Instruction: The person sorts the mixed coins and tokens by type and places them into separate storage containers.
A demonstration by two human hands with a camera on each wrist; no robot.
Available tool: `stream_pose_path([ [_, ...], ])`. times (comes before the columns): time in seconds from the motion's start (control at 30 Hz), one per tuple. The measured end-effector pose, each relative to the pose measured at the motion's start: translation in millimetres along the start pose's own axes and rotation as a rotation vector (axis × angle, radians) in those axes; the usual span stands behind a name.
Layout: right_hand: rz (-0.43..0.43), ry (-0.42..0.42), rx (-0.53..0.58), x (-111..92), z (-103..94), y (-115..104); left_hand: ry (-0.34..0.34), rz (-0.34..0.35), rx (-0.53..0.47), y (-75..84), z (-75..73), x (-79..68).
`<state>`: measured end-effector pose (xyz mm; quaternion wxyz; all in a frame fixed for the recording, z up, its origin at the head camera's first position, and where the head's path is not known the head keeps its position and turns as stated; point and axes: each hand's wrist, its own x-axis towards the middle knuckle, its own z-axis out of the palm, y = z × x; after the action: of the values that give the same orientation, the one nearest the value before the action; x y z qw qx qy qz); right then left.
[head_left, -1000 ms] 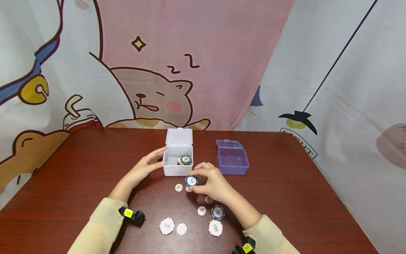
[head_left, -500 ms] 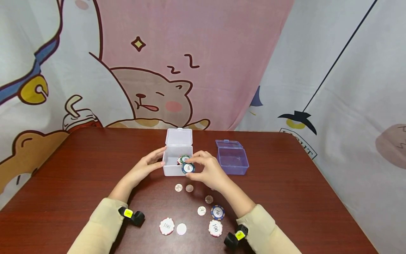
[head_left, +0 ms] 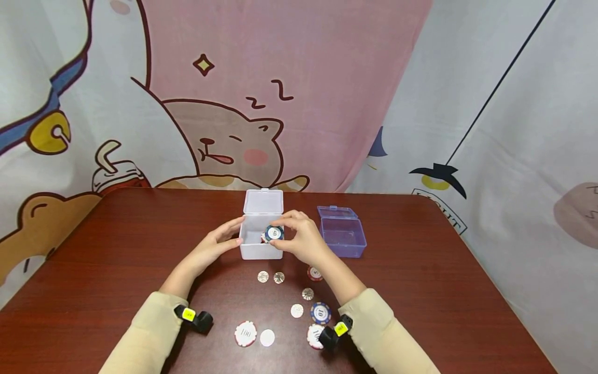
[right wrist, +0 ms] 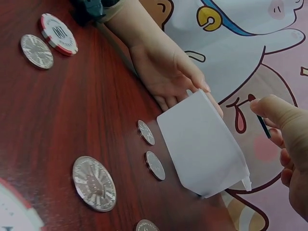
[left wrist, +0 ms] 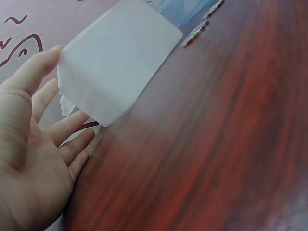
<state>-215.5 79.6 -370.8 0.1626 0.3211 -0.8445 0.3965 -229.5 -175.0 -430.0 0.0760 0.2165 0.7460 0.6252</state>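
A white plastic box (head_left: pixel 261 252) stands with its lid raised at the table's middle. The thumb and fingertips of my left hand (head_left: pixel 216 245) touch its left side; in the left wrist view these fingers are fairly straight against the box wall (left wrist: pixel 120 53). Between thumb and fingers my right hand (head_left: pixel 306 243) pinches a dark blue poker chip (head_left: pixel 274 232) over the box's opening. Edge-on, that same chip (right wrist: pixel 263 126) appears in the right wrist view, beyond the box (right wrist: pixel 202 144). Under it, chips inside the box are mostly hidden.
An open purple box (head_left: pixel 343 250) stands to the right. Several silver coins (head_left: pixel 263 277) lie in front of the white box. Around them are a red chip (head_left: pixel 315 273), a blue 10 chip (head_left: pixel 320 312) and white-and-red 100 chips (head_left: pixel 246 333).
My right hand has carried the blue poker chip forward and up from near the coins to over the white box. My left hand has stayed at the box's side.
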Motion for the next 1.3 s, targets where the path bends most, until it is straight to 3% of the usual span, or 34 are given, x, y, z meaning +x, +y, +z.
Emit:
stream_pose_path([
  [0.47,0.052,-0.006,-0.022,14.6,11.6,16.2,-0.020,0.007,-0.022,2.0,-0.4,1.5],
  [0.9,0.168,-0.018,-0.030,18.7,22.2,29.1,-0.017,0.000,-0.012,3.1,-0.1,1.5],
  [1.3,0.214,-0.047,-0.072,19.3,25.2,28.6,-0.026,-0.006,-0.017,29.0,6.6,-6.3],
])
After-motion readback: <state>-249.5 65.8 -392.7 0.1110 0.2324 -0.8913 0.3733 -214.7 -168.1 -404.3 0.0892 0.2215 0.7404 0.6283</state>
